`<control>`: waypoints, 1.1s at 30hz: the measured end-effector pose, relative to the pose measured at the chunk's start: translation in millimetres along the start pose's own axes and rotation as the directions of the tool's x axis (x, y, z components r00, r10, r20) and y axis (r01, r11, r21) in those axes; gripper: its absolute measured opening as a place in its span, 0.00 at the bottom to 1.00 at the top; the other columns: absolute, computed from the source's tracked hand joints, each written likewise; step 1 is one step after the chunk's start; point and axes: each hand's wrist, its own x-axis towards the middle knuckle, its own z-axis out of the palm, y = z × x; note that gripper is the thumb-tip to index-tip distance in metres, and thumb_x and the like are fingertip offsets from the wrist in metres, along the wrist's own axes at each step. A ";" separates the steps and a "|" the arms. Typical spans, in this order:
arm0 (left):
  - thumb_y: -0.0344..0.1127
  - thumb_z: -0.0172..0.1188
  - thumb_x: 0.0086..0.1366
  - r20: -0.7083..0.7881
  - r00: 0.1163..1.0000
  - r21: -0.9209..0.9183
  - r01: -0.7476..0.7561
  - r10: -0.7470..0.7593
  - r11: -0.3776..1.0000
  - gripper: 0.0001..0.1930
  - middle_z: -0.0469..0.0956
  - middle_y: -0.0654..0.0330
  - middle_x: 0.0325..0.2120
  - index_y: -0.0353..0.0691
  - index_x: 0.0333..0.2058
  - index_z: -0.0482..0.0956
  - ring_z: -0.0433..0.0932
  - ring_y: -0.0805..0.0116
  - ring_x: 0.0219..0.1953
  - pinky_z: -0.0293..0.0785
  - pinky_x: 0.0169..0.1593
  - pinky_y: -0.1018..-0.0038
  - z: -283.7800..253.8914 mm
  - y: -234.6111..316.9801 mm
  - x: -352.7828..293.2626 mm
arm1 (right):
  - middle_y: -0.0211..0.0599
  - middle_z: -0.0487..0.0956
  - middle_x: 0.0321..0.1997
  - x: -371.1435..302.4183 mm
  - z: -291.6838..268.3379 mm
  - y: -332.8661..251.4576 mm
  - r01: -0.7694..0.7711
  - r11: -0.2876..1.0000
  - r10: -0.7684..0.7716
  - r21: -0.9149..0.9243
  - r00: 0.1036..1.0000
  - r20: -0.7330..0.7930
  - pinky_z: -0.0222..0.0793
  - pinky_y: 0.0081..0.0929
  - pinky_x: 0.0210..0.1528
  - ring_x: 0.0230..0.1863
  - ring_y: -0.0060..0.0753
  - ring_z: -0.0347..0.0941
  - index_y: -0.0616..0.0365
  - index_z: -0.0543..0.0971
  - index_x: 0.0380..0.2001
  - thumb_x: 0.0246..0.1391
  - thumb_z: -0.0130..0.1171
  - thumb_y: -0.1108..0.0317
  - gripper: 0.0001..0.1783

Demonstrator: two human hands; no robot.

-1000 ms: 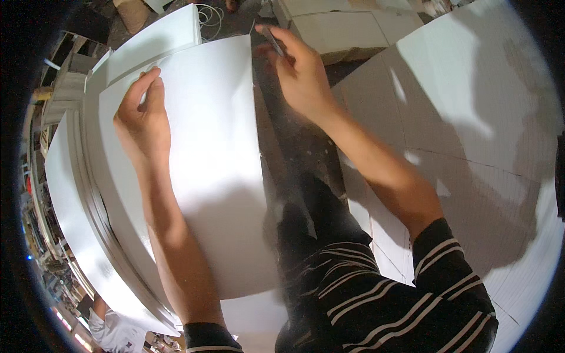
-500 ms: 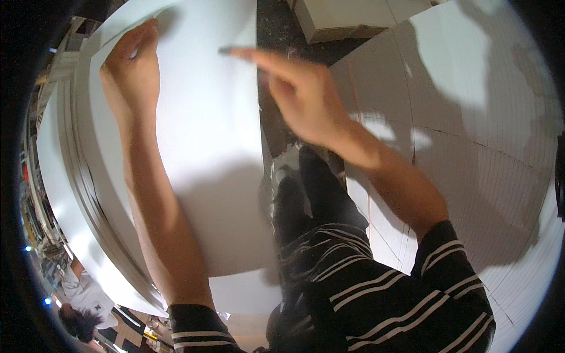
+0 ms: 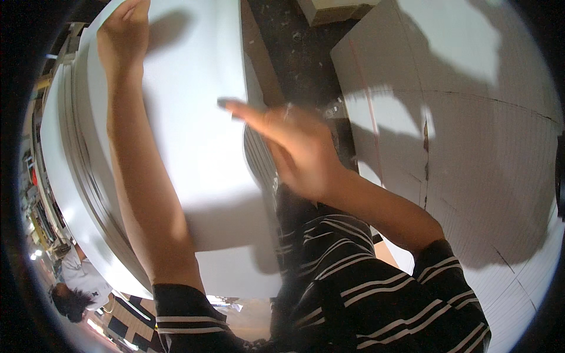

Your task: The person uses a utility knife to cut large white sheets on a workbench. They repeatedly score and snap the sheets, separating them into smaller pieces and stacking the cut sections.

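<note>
Near the far left of a large white sheet (image 3: 182,147), my left hand (image 3: 125,35) is closed with its fingers curled. The top of the picture cuts it off, and what it may hold is hidden. Its shadow falls on the sheet beside it. My right hand (image 3: 303,150) is over the sheet's right edge, smeared by motion. A small dark tip (image 3: 223,103) shows at the end of its forward fingers, too blurred to name. The sheet lies on a stack of white sheets (image 3: 257,154), whose layered edges show beside my right hand.
To the right stands a large white stack or block (image 3: 471,153) with fine lines and cracks. A carton (image 3: 341,10) sits at the far end, beyond dark floor (image 3: 300,53). At lower left, a person in a white top (image 3: 85,279) is in the background.
My left hand has moved farther away, toward the top edge. My right hand has come nearer to my body along the sheet's right edge. The view has shifted slightly.
</note>
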 end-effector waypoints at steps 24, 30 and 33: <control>0.31 0.58 0.68 -0.089 0.946 -0.351 -0.323 0.312 0.879 0.09 0.85 0.57 0.28 0.32 0.37 0.86 0.82 0.70 0.34 0.76 0.39 0.73 23.3 -17.5 -4.3 | 0.41 0.83 0.38 10.6 -6.1 37.7 0.114 0.992 -0.105 -0.055 0.984 0.141 0.70 0.22 0.30 0.29 0.24 0.73 0.61 0.76 0.64 0.69 0.49 0.78 0.23; 0.33 0.59 0.68 -0.108 0.960 -0.269 -0.278 0.257 0.922 0.11 0.87 0.54 0.31 0.33 0.40 0.87 0.83 0.67 0.36 0.77 0.42 0.72 31.4 -34.2 13.8 | 0.38 0.80 0.31 0.8 16.7 33.0 0.087 0.987 -0.103 0.136 0.988 0.116 0.65 0.24 0.30 0.26 0.23 0.68 0.61 0.77 0.63 0.67 0.51 0.78 0.22; 0.33 0.59 0.67 -0.052 0.993 -0.206 -0.115 0.106 0.972 0.12 0.87 0.53 0.34 0.33 0.41 0.87 0.84 0.65 0.38 0.77 0.45 0.71 31.5 -37.0 20.6 | 0.41 0.84 0.37 -4.2 6.3 23.9 0.027 0.981 -0.088 0.190 0.944 0.317 0.71 0.29 0.36 0.32 0.28 0.75 0.56 0.78 0.63 0.62 0.52 0.81 0.26</control>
